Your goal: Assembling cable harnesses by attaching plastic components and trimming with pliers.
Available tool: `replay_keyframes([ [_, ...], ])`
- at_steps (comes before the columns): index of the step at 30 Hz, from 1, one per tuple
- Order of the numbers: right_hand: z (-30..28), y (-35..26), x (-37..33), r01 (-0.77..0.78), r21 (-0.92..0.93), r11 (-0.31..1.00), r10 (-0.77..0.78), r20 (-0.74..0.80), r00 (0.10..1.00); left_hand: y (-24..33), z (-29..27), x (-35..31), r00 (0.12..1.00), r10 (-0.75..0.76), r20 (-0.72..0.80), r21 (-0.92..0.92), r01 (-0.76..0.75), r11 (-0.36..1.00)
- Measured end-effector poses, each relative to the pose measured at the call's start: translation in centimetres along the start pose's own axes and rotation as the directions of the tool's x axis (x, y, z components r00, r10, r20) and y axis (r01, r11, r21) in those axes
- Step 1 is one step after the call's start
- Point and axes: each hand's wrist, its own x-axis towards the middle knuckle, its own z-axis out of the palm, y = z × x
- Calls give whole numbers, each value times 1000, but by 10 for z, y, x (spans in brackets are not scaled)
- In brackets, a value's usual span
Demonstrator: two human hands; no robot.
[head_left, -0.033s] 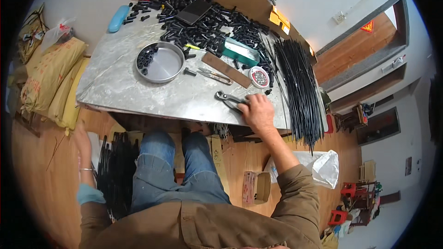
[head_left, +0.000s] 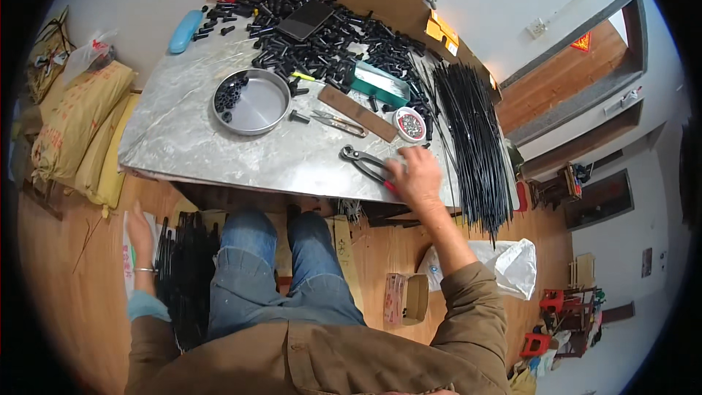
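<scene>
A pair of pliers (head_left: 354,154) with dark jaws and a red handle end lies near the table's front edge. My right hand (head_left: 418,179) is just right of its handles, fingers bent and a little apart, with nothing seen in them. Whether a fingertip still touches a handle is hard to tell. My left hand (head_left: 141,240) hangs low at the left, below table height, fingers stretched out. Beside it a bundle of black rods (head_left: 186,278) stands by my left leg. Small snips (head_left: 340,123) and a brown flat bar (head_left: 358,113) lie beyond the pliers.
A round metal pan (head_left: 256,106) holds small black rings. Behind are a heap of black bolt-like parts (head_left: 292,51), a phone (head_left: 306,20), a green box (head_left: 380,84) and a small round tub (head_left: 410,124). Long black rods (head_left: 475,146) overhang the table's right edge. Yellow sacks (head_left: 80,132) stand left.
My right hand has shifted slightly right, off the pliers, and the red handle end now shows. My left hand has moved a little right, toward the rods beside my leg.
</scene>
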Motion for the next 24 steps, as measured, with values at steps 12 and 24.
replay_keyframes([
  [12, 30, 200, 51, -576, -525, 626, 589, -165, 791, -74, 124, -115, 837, -467, 285, 663, 179, 727],
  [24, 40, 233, 61, -583, -487, 651, 603, -136, 786, -41, 113, -81, 746, -532, 400, 452, 345, 823],
])
